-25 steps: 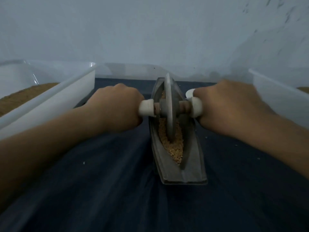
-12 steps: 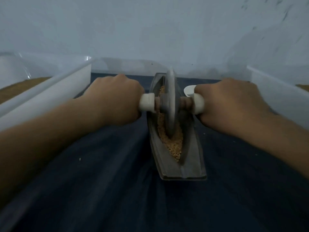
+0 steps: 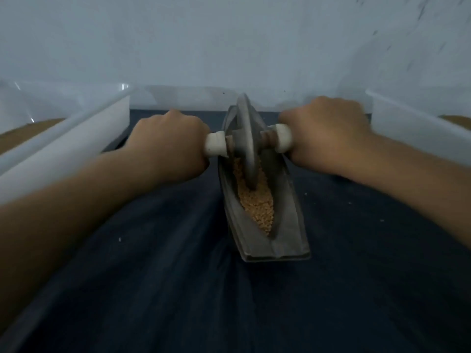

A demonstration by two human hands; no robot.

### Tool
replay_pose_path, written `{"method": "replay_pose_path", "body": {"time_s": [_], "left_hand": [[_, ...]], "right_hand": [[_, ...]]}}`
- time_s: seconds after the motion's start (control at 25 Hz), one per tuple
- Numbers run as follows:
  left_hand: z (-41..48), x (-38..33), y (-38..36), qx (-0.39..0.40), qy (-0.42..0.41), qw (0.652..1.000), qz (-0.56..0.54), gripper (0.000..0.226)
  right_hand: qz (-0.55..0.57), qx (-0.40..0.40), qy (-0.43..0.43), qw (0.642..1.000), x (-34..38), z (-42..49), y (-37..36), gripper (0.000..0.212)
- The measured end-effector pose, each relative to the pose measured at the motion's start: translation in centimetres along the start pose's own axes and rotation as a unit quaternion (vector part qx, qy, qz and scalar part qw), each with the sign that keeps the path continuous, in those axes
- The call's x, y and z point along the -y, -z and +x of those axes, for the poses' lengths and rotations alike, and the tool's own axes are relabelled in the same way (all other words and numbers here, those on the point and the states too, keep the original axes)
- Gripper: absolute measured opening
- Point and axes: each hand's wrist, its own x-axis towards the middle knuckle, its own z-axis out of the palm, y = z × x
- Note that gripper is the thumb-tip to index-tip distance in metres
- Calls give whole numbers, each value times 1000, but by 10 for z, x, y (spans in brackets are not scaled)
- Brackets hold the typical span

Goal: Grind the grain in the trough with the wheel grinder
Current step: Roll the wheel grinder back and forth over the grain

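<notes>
both hands point(image 3: 169, 146) fisted on wheel grinder point(image 3: 246, 138) handles.

A narrow, boat-shaped grey trough point(image 3: 285, 220) lies just right of the frame's centre on dark cloth, its blunt near end toward the bottom of the frame and its far end running up toward the pale wall. Tan grain point(image 3: 257, 205) fills its V-shaped channel, heaped toward the near end. The wheel grinder point(image 3: 246, 138), a thin grey disc on a brown axle with white handle ends on either side, stands on edge in the channel's far half, its lower rim sunk into the grain, tilted slightly.
</notes>
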Motion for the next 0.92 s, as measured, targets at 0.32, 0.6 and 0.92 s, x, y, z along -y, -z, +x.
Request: {"method": "replay_pose_path", "body": {"time_s": [0.32,0.6,0.92], "left_hand": [[32,-9,-5,-32,49,997,42,22],[-15,3,7,-23,-63,998,2,15],[27,-18,1,-38,65,996,55,17]], "right_hand": [[14,-33,-63,997,4,20,-26,14],[35,-85,38,995,-1,-35,-2,18],[24,36,-76,996,11,20,-9,15]]}}
